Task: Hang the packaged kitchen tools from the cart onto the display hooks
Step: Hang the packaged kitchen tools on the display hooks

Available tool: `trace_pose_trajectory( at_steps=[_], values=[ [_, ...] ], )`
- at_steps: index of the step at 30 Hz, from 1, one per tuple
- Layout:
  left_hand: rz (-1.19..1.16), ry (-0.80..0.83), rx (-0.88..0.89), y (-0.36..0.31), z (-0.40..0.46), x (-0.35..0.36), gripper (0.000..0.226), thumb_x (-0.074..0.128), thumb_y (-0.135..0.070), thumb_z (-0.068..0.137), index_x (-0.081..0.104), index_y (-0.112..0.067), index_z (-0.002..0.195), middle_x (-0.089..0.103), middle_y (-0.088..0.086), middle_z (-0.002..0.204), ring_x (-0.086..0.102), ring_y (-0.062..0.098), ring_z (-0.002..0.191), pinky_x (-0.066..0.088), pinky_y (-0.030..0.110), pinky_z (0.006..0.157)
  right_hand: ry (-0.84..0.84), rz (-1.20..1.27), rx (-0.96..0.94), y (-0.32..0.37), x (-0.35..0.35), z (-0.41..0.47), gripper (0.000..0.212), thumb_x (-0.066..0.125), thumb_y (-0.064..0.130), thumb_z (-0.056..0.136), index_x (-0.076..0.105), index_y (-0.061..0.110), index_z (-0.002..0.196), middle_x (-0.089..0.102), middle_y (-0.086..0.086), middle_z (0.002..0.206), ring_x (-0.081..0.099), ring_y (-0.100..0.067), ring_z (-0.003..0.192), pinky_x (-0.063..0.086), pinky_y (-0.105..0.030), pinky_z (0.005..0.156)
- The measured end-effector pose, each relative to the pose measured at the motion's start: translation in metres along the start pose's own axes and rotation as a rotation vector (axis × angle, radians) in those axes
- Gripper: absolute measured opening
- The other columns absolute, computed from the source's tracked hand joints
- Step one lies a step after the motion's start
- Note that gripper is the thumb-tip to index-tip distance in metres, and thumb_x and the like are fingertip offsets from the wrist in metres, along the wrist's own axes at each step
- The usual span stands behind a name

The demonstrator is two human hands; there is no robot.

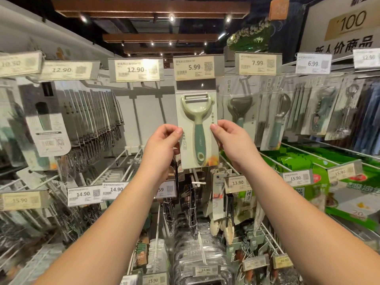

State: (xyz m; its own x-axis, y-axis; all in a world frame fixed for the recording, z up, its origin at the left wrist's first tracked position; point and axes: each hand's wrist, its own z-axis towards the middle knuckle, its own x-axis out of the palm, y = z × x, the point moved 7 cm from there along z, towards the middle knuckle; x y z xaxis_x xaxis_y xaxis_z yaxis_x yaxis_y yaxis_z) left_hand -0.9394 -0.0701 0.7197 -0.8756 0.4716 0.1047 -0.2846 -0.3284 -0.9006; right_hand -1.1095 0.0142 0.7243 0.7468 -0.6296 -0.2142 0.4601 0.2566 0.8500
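Head view, item held: packaged peeler (pixel 197 128), pale green Y-shaped head, darker green handle, on a light backing card; at centre, upright, its top edge tucked just under the 5.99 price tag (pixel 195 67) at 12 o'clock.
Left hand (pixel 164 144): thumb and curled fingers pinch the card's left edge, at 9 o'clock of the card.
Right hand (pixel 230 140): thumb and curled fingers pinch the card's right edge, at 3 o'clock of the card.
Hook: hidden behind the tag and card; whether the card's hole is already on it cannot be told.
Step in hand (judgement): seating the card on the hook under the 5.99 tag.
Handling advice: keep the card square and level with both pinches even; feel the hole onto the hook tip, slide it back along the wire, and let go only once it hangs freely. A one-sided push would likely tilt or bend the card.
Neighbours: dark-headed peeler pack (pixel 239 112) at 3 o'clock, just beside; dense row of hanging packs (pixel 96 114) at 9 o'clock, well apart.
Below: bare white hooks (pixel 131 161) at 7 o'clock; lower tags, 14.90 tag (pixel 85 194) and 13.90 tag (pixel 236 183).
Surface: white wire-hook display wall.
Room: shop aisle, dark ceiling with wooden beams (pixel 152 8) and spotlights; green packaged goods (pixel 298 159) at 4 o'clock.
Cart: not in view.
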Motion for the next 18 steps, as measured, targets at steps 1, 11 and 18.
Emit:
trace_pose_trajectory(
  at_steps=[1,11,18],
  values=[
    [0.0,-0.005,-0.006,0.001,0.002,0.0,0.014,0.057,-0.017,0.101,0.06,-0.017,0.087,0.063,-0.004,0.083,0.058,0.004,0.066,0.048,0.017,0.056,0.002,-0.01,0.007,0.0,0.0,0.002,0.023,0.055,0.047,0.094,0.07,0.03,0.091,0.067,0.011,0.077,0.059,-0.014,0.077,0.052,-0.044,0.082],
    [0.063,0.005,-0.101,0.016,0.023,0.001,0.012,0.058,-0.021,0.101,0.061,-0.016,0.09,0.066,0.001,0.092,0.056,0.02,0.081,0.05,0.032,0.07,-0.013,-0.093,0.055,-0.008,0.004,0.016,0.021,0.053,0.037,0.102,0.07,0.028,0.095,0.075,0.003,0.094,0.069,-0.021,0.094,0.054,-0.047,0.09],
    [0.161,-0.034,-0.139,0.026,0.039,-0.003,0.011,0.058,-0.024,0.101,0.063,-0.015,0.1,0.07,0.007,0.108,0.058,0.019,0.082,0.05,0.03,0.069,-0.019,-0.18,0.083,-0.013,0.009,0.027,0.023,0.051,0.04,0.102,0.069,0.025,0.104,0.073,0.003,0.095,0.068,-0.02,0.091,0.055,-0.04,0.083]
  ],
)
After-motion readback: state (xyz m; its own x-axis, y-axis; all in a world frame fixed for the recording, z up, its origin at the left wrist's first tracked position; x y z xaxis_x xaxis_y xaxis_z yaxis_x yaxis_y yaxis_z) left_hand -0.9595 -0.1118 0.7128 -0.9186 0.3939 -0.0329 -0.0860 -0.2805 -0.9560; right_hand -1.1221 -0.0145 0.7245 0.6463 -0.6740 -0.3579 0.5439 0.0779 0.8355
